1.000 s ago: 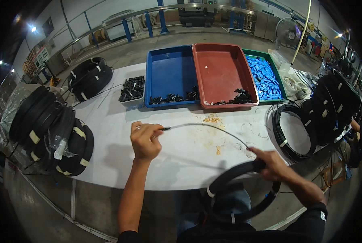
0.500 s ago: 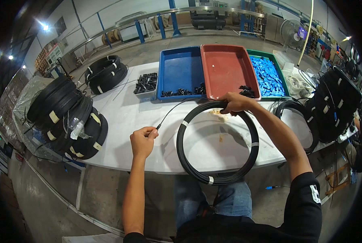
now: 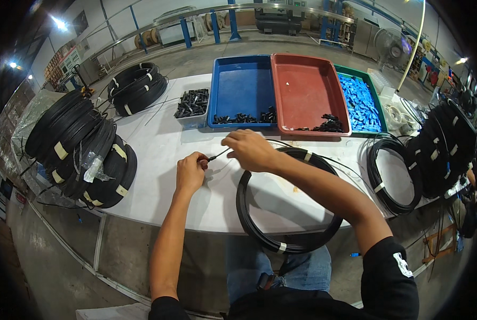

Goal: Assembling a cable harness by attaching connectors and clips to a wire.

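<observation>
The left hand [image 3: 191, 172] is closed around the free end of a thin black cable [image 3: 217, 155], pinching it just above the white table [image 3: 158, 146]. The right hand [image 3: 251, 150] sits close beside it, fingers curled and pinched on the same cable end, so the two hands nearly meet over the tabletop. The cable runs back into a black coil [image 3: 290, 241] that lies flat on the near edge of the table, partly hanging over it, bound with small white tape bands. Behind the hands stand three trays side by side: a blue tray [image 3: 241, 80] with a few black parts along its front wall, a red tray [image 3: 302, 85] with a small heap of black parts, and a green tray [image 3: 374, 93] full of blue pieces. A small box of black parts [image 3: 192, 103] sits left of the blue tray. More stacked black coils [image 3: 84, 154] lie at the left end of the table, and another coil [image 3: 390, 173] lies to the right.
</observation>
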{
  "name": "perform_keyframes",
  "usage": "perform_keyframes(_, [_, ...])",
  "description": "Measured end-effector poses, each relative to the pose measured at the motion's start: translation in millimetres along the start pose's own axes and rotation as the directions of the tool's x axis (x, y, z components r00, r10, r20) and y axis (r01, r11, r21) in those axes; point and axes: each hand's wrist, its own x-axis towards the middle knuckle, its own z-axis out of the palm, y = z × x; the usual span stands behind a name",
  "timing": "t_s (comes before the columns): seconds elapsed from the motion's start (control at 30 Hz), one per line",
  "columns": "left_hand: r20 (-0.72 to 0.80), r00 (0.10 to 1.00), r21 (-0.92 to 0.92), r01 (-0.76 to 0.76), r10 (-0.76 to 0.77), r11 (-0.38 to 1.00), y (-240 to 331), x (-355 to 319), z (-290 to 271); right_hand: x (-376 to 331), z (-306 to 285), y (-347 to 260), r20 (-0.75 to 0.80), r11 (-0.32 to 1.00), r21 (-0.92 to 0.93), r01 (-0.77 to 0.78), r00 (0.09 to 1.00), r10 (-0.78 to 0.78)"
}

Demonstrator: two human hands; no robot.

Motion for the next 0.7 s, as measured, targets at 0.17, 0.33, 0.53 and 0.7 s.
perform_keyframes(0.17, [0.016, 0.999, -0.043, 0.043, -0.043, 0.998, -9.0, 10.8, 3.0, 28.9, 37.2, 15.7, 0.266, 0.986, 0.131, -0.098, 0.962, 0.060])
perform_keyframes(0.33, [-0.122, 0.976, -0.112, -0.195, 0.181, 0.974, -17.9, 14.7, 12.0, 34.4, 53.4, 35.4, 0.322, 0.926, 0.339, -0.164, 0.946, 0.050])
perform_keyframes(0.53, [-0.284, 0.643, 0.373, -0.609, 0.711, 0.700, -10.7, 15.0, -1.2, 84.2, 44.1, 62.0, 0.862, 0.572, 0.504, -0.647, 0.419, -0.286])
perform_keyframes(0.7, [-0.253, 0.700, 0.482, -0.507, 0.667, 0.715, -2.5, 15.6, -3.3, 112.2, 64.0, 83.1, 0.840, 0.436, 0.423, -0.794, 0.163, -0.517])
